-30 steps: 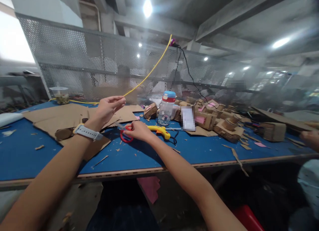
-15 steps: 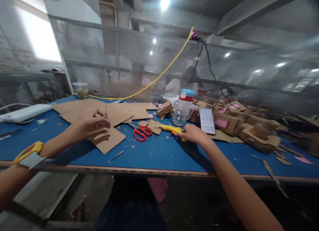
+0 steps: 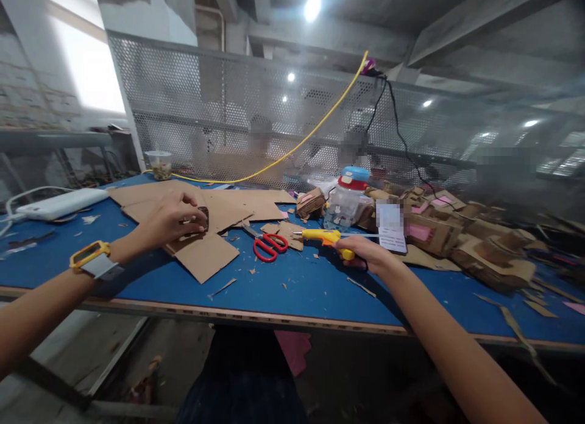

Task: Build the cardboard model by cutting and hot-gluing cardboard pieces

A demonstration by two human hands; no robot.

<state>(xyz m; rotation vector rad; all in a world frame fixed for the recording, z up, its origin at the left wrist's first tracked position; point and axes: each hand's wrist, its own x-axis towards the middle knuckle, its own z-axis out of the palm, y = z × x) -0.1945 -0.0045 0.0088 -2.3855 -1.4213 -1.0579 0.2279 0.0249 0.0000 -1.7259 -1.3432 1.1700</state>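
My right hand (image 3: 361, 251) is closed around the handle of a yellow hot glue gun (image 3: 320, 235), its nozzle pointing left and a pale glue stick (image 3: 361, 234) showing at its rear. My left hand (image 3: 176, 220), with a yellow watch on the wrist, pinches a small dark-brown cardboard piece (image 3: 205, 219) above flat cardboard sheets (image 3: 228, 203). Fingers hide part of that piece. Between the hands lie red-handled scissors (image 3: 270, 246), beside a cardboard scrap (image 3: 292, 234) near the nozzle.
A clear bottle (image 3: 340, 208) with a blue and red lid stands behind the glue gun, next to a lit phone (image 3: 391, 227). Cardboard constructions (image 3: 493, 253) fill the right side. A white power bank (image 3: 64, 203) and a plastic cup (image 3: 159, 166) are at left.
The right hand has drawn the glue gun slightly up off the table. My left hand has turned, showing the broad face of the small cardboard piece. The view has shifted a little left.
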